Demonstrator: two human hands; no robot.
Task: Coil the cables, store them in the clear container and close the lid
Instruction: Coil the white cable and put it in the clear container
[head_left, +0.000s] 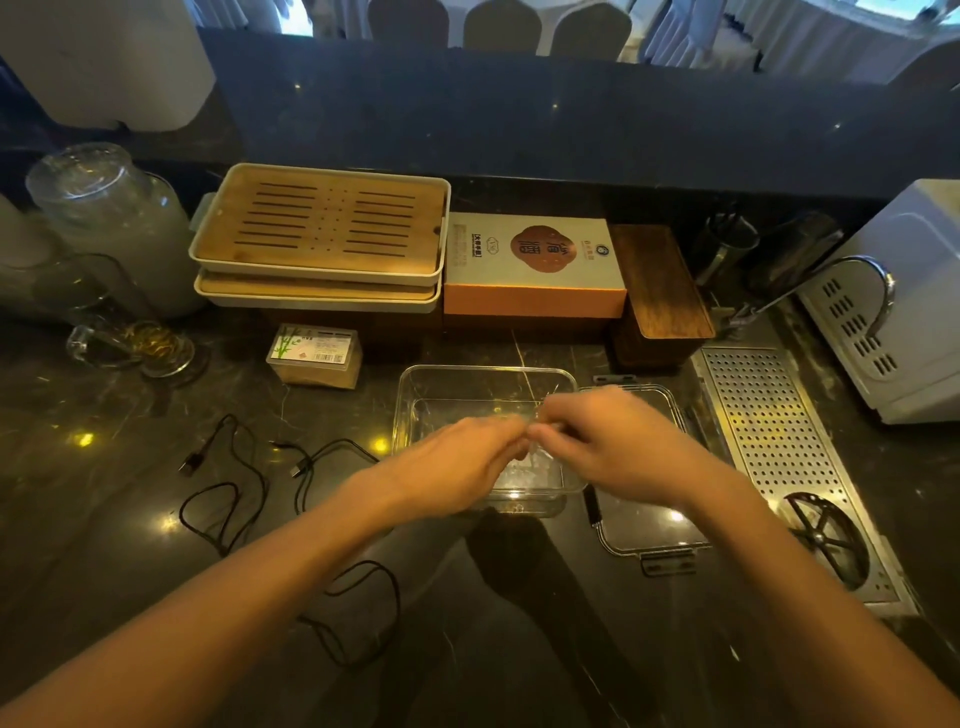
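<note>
While both hands (530, 441) meet over the clear container (441, 384), fingers seemingly pinching something pale, black cables (228, 488) left, lid (649, 525) right

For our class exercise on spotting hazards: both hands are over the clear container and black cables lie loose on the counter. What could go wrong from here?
1. The black cables sprawl uncoiled to the left of the clear container; pulling one could tangle or drag another.
2. The lid lies beside the container near the right hand; a forearm could knock it.
3. The left hand and the right meet over the container, and what they hold cannot be told.
</note>
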